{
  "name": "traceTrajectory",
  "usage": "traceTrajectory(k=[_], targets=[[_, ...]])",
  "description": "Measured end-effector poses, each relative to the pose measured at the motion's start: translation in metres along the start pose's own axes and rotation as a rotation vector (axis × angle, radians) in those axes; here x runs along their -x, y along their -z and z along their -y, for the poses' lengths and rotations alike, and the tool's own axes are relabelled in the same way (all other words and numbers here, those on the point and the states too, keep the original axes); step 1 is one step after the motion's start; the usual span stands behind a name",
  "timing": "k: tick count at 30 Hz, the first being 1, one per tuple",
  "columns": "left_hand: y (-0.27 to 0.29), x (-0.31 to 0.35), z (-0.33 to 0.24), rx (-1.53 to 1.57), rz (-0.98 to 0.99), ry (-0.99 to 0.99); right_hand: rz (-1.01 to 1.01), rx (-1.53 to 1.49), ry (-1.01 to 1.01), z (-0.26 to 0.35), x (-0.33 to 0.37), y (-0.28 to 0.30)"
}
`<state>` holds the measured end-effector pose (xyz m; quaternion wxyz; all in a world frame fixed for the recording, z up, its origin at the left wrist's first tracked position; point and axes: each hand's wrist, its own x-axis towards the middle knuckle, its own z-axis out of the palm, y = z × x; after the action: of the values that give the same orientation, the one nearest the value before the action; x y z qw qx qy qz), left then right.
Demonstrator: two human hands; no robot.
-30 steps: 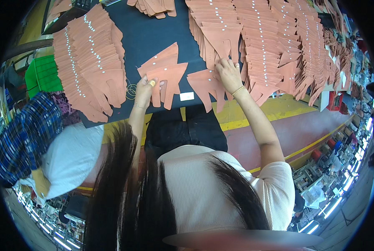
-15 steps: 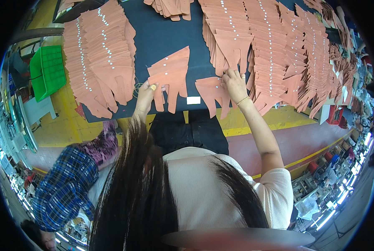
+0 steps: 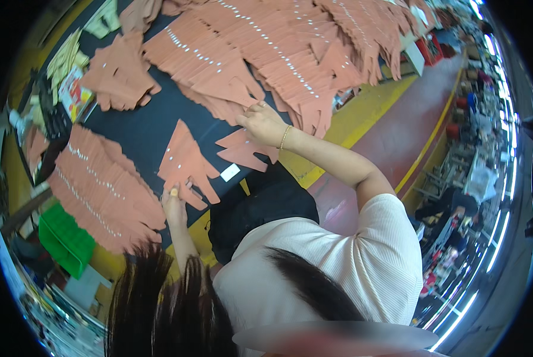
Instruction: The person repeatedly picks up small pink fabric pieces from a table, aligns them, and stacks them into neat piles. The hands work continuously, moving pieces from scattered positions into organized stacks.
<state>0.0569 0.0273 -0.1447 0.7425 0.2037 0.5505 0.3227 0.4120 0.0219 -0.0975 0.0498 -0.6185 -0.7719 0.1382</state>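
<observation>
Salmon-coloured glove-shaped pieces with small white stickers cover much of a dark table (image 3: 114, 128). My left hand (image 3: 175, 208) pinches the lower edge of a small set of glove pieces (image 3: 185, 157), its thumb on top with something yellowish on it. My right hand (image 3: 265, 125) is closed at the lower tips of a long fanned stack of glove pieces (image 3: 204, 62). Its fingertips are partly hidden and seem to grip a finger of the nearest piece. Beneath that hand lies another glove piece (image 3: 242, 149), partly covered. Between my hands lies a white paper slip (image 3: 230, 172).
More fanned stacks of glove pieces lie at the left (image 3: 103, 190) and far right. A smaller pile (image 3: 119, 74) sits at the far left, near pale yellow pieces (image 3: 67, 56). A green crate (image 3: 68, 238) stands beside the table, a red crate (image 3: 430, 50) beyond its right end.
The view has turned, so the table appears slanted and more of its far side shows. Both hands stay at the same glove pieces.
</observation>
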Motion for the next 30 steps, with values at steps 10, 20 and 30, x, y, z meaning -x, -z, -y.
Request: traceTrajectory(k=[10,20,30], targets=[[0.001,-0.006,-0.007,-0.091,0.072,0.009,-0.367,0.017,0.009,0.007,0.009,0.051],[0.019,-0.033,-0.009,0.25,0.314,0.151,-0.073,-0.375,0.322,0.084,-0.011,0.118],[0.002,-0.018,-0.027,0.355,0.095,0.142,0.273,-0.585,0.104,0.119,-0.113,-0.039]])
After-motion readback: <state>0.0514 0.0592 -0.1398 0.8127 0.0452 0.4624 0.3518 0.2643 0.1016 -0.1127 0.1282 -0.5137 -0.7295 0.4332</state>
